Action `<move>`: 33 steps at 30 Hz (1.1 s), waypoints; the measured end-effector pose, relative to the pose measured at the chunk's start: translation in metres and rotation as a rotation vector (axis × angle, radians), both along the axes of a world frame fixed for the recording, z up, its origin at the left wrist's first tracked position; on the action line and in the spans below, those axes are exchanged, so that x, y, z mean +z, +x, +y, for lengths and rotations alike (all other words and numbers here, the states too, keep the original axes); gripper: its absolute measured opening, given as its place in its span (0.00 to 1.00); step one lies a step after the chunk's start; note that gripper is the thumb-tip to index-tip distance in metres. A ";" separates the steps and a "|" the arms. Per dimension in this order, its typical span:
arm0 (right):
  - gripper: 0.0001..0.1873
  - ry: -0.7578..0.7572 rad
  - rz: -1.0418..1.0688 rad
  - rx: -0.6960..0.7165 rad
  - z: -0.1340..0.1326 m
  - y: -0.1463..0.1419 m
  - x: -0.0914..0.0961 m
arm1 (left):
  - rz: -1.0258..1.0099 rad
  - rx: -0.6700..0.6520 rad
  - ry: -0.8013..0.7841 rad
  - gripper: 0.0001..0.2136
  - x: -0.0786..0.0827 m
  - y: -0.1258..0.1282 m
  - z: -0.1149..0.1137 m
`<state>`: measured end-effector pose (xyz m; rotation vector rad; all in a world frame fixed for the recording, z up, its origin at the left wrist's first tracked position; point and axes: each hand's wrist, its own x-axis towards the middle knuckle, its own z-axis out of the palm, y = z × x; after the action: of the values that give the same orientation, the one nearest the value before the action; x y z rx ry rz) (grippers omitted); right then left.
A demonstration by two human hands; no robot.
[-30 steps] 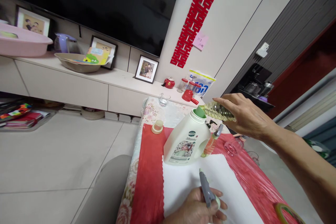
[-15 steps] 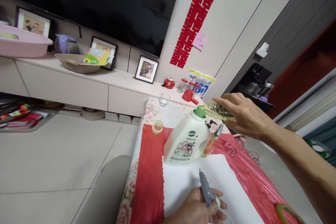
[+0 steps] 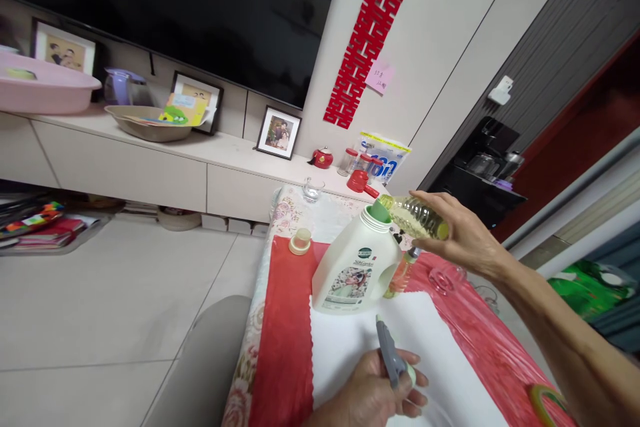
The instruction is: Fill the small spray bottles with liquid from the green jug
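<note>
My right hand (image 3: 457, 230) grips a clear ribbed bottle (image 3: 417, 217) holding pale yellow liquid. The bottle lies nearly sideways, its neck at the green spout (image 3: 379, 211) of a large white detergent bottle (image 3: 345, 273). That detergent bottle stands upright on a white sheet (image 3: 425, 340). Low in front of it, my left hand (image 3: 370, 380) holds a grey and pale-green spray head (image 3: 391, 353) between its fingers. A cream cap (image 3: 300, 241) sits left of the detergent bottle. Behind the handle stands a partly hidden spray bottle (image 3: 399, 278) with orange-tinted contents.
Red plastic (image 3: 285, 327) covers the table under the sheet. A clear pink dish (image 3: 445, 278) and a tape roll (image 3: 545, 405) lie to the right. A glass cup (image 3: 313, 189) stands at the far end, near red-lidded jars (image 3: 347, 161) on the cabinet.
My right hand has lowered slightly and the clear bottle has shifted, showing more of its base. My left hand has moved a little left with the spray head. The detergent bottle stays put.
</note>
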<state>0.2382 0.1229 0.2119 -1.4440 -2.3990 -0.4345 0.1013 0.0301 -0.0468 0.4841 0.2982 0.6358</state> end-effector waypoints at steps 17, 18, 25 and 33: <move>0.48 -0.253 0.907 -0.440 -0.174 0.070 -0.140 | 0.055 0.348 0.114 0.23 0.039 -0.028 0.008; 0.48 -0.250 0.913 -0.473 -0.185 0.076 -0.150 | 0.050 0.366 0.123 0.23 0.041 -0.029 0.008; 0.44 -0.242 0.762 -0.563 -0.230 0.089 -0.193 | -0.052 0.448 0.132 0.22 0.048 -0.038 0.012; 0.38 -0.189 0.470 -0.473 -0.226 0.091 -0.207 | -0.060 0.406 0.125 0.22 0.047 -0.037 0.014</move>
<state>0.3287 -0.1036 0.0052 -1.9458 -1.7614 0.0416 0.0644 0.0444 -0.0003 0.5277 0.3039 1.0676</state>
